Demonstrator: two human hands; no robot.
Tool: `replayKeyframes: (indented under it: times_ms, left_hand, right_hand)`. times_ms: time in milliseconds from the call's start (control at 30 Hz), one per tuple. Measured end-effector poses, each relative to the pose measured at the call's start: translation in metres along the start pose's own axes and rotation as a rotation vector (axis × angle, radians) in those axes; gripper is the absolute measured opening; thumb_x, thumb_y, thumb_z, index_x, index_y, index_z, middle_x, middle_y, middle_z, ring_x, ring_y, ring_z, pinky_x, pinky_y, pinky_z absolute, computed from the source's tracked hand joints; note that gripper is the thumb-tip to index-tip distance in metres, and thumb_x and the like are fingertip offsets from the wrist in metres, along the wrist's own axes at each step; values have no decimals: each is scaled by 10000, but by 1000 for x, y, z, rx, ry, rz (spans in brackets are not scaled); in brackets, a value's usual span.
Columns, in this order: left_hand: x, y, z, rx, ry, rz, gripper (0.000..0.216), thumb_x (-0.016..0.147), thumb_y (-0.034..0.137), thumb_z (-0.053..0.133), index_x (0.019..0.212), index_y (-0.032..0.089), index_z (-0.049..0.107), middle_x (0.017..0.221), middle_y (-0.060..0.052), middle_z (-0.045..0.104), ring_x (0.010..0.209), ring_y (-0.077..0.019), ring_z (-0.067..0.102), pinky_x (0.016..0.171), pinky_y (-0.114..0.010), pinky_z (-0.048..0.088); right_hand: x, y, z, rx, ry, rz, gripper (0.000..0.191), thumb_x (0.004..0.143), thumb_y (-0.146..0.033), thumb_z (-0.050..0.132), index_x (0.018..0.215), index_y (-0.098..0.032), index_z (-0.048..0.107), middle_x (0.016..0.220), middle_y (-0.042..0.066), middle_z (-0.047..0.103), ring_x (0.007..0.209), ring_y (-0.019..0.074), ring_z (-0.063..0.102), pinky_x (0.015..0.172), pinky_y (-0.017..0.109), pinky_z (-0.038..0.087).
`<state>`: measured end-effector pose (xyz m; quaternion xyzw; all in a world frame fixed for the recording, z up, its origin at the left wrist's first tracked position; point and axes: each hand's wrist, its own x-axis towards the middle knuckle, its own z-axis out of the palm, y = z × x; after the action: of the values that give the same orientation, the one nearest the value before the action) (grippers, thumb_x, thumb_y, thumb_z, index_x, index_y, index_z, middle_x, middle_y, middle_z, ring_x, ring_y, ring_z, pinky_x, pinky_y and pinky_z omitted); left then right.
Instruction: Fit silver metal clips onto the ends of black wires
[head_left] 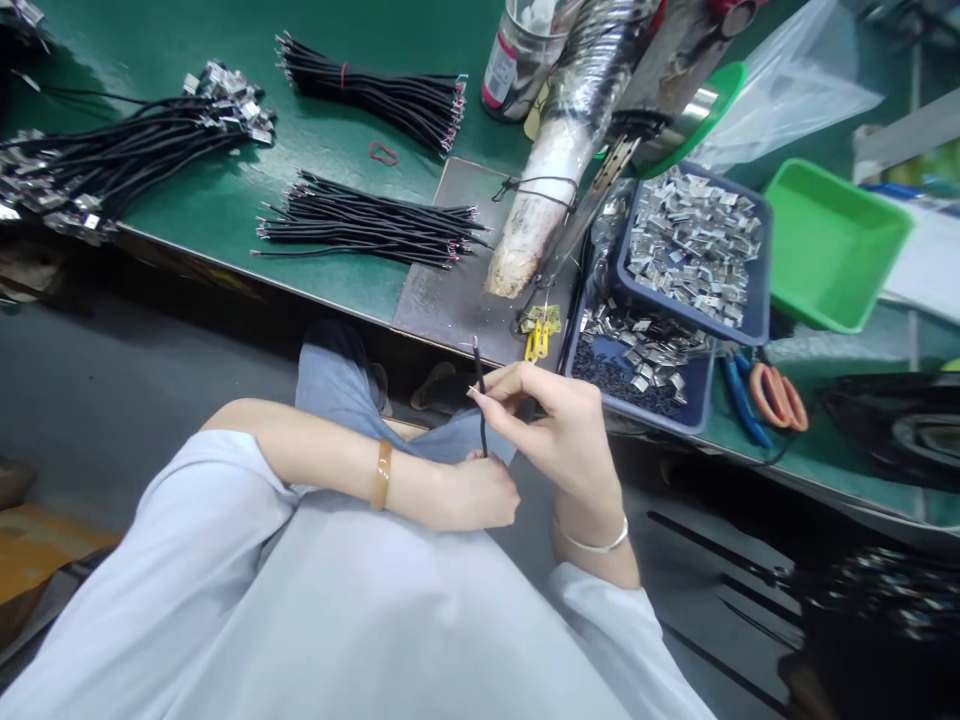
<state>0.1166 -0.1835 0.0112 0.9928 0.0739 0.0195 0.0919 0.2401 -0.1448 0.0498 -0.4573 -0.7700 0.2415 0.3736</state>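
Note:
My left hand is closed around the lower end of a short black wire that stands upright over my lap. My right hand pinches the same wire higher up, its fingers curled around it. Both hands are just in front of the green bench's near edge. Beyond them lie two blue trays of small metal clips and a wrapped tool on a dark plate.
Bundles of black wires lie on the bench to the left, some with metal ends. A green bin, orange-handled scissors, a jar, a clear bag and a red rubber band are also there.

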Motion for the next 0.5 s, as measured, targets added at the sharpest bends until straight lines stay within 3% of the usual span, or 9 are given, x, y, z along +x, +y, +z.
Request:
replayKeyframes:
  times_ms: [100,133,200,267,300,367,500]
  left_hand:
    - [-3,-14,-14,52,187,55,177,716,29,686,635,181,727,682,-96,716,678,-252,657,567,-377,438]
    - [-5,-21,-19,46,308,70,133,772,89,685,683,171,739,720,-97,725,720,-249,669,606,-372,464]
    - [-13,-37,-32,-36,672,35,191,889,235,635,739,172,734,673,-52,696,645,-187,636,609,-324,480]
    - [-23,-52,-42,-159,1029,-174,219,935,262,592,782,186,729,647,-15,683,591,-132,602,590,-270,476]
    - [-26,-58,-46,-253,1121,-315,185,934,250,604,825,187,740,693,-17,708,620,-120,620,609,-252,486]
    - [-31,-66,-51,-512,1173,-502,120,909,240,660,883,186,764,828,-41,762,739,-122,679,693,-245,525]
    - [-25,-66,-48,-1102,1131,-514,99,843,269,752,810,184,790,929,-69,791,871,-151,727,813,-270,576]
  right_hand:
    - [-5,-1,-6,2,132,56,187,852,-152,696,710,-207,588,718,-32,700,608,93,652,544,193,520]
    - [-7,-1,-9,11,185,73,187,847,-155,701,706,-208,589,712,-30,694,622,102,662,551,202,527]
    - [-10,0,-14,47,277,89,192,842,-158,704,702,-210,583,707,-23,691,654,119,682,564,219,534]
    - [-12,-1,-18,85,316,82,188,843,-149,700,714,-209,578,723,-15,702,681,131,696,584,233,541]
    - [-12,-1,-18,97,308,69,185,845,-141,697,723,-209,576,735,-13,708,685,130,697,586,233,542]
    - [-9,-2,-16,81,256,19,184,847,-125,694,737,-208,572,755,-20,716,670,110,688,578,211,532]
    - [-2,-1,-7,-150,168,-164,190,888,-139,640,740,-212,548,679,-61,675,537,53,604,515,163,479]
